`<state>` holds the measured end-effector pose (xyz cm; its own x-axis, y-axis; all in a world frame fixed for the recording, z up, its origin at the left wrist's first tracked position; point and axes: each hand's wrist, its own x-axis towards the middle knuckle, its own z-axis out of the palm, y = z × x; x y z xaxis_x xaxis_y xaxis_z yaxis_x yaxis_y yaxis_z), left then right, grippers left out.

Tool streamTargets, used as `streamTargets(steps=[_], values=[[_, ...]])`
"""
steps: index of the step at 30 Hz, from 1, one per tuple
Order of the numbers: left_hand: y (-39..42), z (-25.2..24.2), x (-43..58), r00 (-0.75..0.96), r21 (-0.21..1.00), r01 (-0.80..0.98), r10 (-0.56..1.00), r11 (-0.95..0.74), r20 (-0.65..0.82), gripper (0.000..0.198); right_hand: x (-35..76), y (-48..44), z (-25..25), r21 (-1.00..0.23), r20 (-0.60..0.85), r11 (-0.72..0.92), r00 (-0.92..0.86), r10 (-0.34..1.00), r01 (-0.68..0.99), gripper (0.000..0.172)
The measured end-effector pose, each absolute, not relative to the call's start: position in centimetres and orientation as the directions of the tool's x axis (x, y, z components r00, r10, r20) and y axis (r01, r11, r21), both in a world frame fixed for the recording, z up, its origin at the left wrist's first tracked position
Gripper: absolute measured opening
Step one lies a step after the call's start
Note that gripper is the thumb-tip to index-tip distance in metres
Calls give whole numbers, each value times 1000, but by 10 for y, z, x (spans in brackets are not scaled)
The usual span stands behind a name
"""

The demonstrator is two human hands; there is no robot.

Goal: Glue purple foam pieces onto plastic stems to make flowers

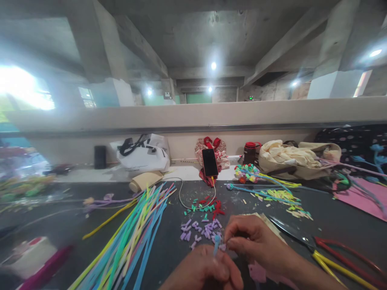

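My left hand (208,269) is closed round a light blue chenille stem (217,243) that sticks up from its fingers at the bottom middle. My right hand (256,241) pinches at the stem's tip, fingers pressed together; whatever small piece it holds is hidden. Just beyond both hands lies a heap of short purple cut pieces (201,230) on the dark table (332,219). Red and green cut pieces (207,205) lie farther back. A long bundle of coloured stems (136,229) fans out to the left.
Scissors (317,243) with red and yellow handles lie at the right. A phone (209,162) on a cable leans against a red bag. A white bag (145,155), a cream bag (290,157), finished flower stems (260,181) and a pink sheet (359,197) lie farther back.
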<state>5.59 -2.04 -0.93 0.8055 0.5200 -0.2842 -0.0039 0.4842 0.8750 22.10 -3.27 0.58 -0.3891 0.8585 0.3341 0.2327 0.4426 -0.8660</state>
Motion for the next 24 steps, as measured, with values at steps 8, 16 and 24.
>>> streamTargets(steps=[8, 16, 24], values=[[-22, -3, 58, 798, 894, 43, 523, 446, -300, 18, 218, -31, 2, -884, 324, 412, -345, 881, 222, 10], [-21, -5, 55, 791, 906, 29, 545, 422, -279, 21, 225, -25, 3, -912, 307, 369, -294, 905, 181, 10], [-25, -8, 55, 773, 933, 86, 568, 349, -284, 22, 224, -34, 7, -910, 235, 343, -391, 890, 232, 9]])
